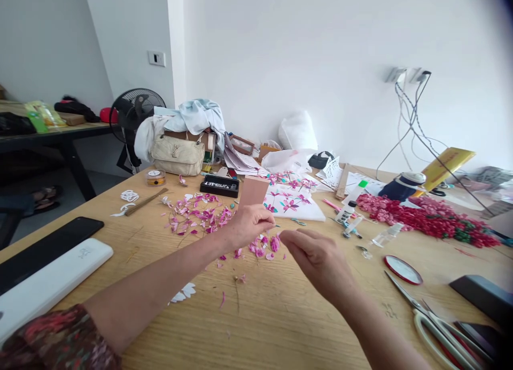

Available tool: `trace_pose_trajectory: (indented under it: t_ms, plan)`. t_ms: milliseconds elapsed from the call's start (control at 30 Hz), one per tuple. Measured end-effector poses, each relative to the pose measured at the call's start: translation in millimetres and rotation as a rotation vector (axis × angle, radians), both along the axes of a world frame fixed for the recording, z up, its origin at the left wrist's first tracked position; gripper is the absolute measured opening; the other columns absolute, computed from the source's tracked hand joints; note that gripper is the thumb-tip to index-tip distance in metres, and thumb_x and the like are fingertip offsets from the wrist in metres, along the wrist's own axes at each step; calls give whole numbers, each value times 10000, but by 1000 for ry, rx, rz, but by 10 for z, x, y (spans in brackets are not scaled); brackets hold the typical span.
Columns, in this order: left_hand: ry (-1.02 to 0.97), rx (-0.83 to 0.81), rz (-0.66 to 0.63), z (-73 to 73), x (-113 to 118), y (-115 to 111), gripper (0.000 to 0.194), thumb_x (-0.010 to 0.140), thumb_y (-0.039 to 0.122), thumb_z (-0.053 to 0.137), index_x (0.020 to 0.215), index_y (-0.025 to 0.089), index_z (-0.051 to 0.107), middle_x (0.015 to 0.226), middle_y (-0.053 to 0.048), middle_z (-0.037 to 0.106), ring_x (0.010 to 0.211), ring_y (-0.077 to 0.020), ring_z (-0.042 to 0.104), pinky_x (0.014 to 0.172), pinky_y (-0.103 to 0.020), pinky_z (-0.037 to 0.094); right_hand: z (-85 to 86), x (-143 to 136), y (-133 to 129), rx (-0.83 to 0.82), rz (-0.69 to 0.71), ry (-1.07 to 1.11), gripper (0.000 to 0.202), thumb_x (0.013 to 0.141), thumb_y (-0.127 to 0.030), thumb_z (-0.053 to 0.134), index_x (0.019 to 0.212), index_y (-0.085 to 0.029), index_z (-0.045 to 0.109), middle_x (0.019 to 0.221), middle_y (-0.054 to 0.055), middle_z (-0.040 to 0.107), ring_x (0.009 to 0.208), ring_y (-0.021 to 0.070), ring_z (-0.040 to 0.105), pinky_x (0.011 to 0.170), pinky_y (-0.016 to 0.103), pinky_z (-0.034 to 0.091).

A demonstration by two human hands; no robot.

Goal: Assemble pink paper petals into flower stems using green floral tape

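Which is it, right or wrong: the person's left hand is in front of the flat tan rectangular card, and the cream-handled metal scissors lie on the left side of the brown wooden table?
Wrong side: the cream-handled scissors lie on the right side of the wooden table, as the head view shows. The left hand is in front of the tan card, as you say.

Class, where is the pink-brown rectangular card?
Central in the head view, the card shows just above the left hand, between the black rectangular case and white flowered sheet.

Forearms (160,282) extended, hands (252,224) close, fingers (265,216) bent
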State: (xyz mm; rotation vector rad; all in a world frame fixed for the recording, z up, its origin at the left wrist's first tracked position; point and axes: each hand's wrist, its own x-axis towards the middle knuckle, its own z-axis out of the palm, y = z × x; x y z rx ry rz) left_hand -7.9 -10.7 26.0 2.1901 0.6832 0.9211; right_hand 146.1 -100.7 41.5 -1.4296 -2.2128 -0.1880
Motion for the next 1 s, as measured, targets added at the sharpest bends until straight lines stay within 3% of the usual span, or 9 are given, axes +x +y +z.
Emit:
trace_pose_trajectory:
  t_ms: [100,200,333,433,600,700,767,867,1000]
  plan:
    - [43,-41,-172,20,-3,-52,119,756,161,526,689,146,624,717,-11,565,696,-105,507,654,-217,385,146,82,118,29,-20,81,265,838,-255,410,709,-195,633,626,13,594,557,109,508,515,208,344]
    - [-46,-222,-284,47,2,-92,106,741,195,553,672,138,611,676,-2,555,635,-89,490,601,-203,382,62,192,291,-51,-13,283,227,813,-284,452,709,-192,632,651,4,613,583,116,523,533,207,383]
    - [-238,-413,-156,51,9,-74,143,725,258,574,687,122,592,609,13,515,565,-74,445,550,-196,360,-250,204,351,-137,-31,435,262,815,-339,449,735,-173,636,611,4,595,571,127,519,516,214,400]
    - [-242,-338,-30,20,17,-29,112,721,226,569,679,125,595,628,8,527,609,-89,471,587,-202,371,-362,97,211,-138,-25,271,278,848,-301,402,756,-186,638,589,3,582,546,116,505,525,211,383]
    - [-30,-7,34,-30,28,-10,125,748,163,528,662,145,616,706,-6,553,689,-110,507,642,-215,372,-98,-26,14,-39,10,-17,303,868,-237,353,764,-191,633,590,15,560,547,110,496,519,208,333]
    - [43,49,-93,-27,28,-44,133,758,161,523,675,148,626,708,-11,561,689,-109,517,646,-213,374,91,36,97,0,7,40,272,849,-237,392,728,-192,632,619,17,586,556,109,505,516,207,334]
    - [21,-24,-202,-12,27,-71,119,752,161,532,679,148,625,724,-13,575,694,-108,524,650,-210,382,118,118,206,-31,0,157,231,825,-242,435,715,-192,632,640,11,607,566,111,513,526,207,352]
    - [-88,-227,-253,16,26,-91,108,742,197,549,678,137,610,669,1,555,612,-88,493,587,-200,374,-15,223,344,-141,5,369,211,805,-283,468,719,-178,630,623,2,604,563,115,509,519,207,377]
    - [-227,-377,-119,24,32,-64,133,734,243,556,697,120,592,596,24,497,544,-69,430,533,-191,340,-310,207,328,-199,-24,463,258,819,-330,450,750,-160,631,605,4,591,545,116,505,491,203,374]
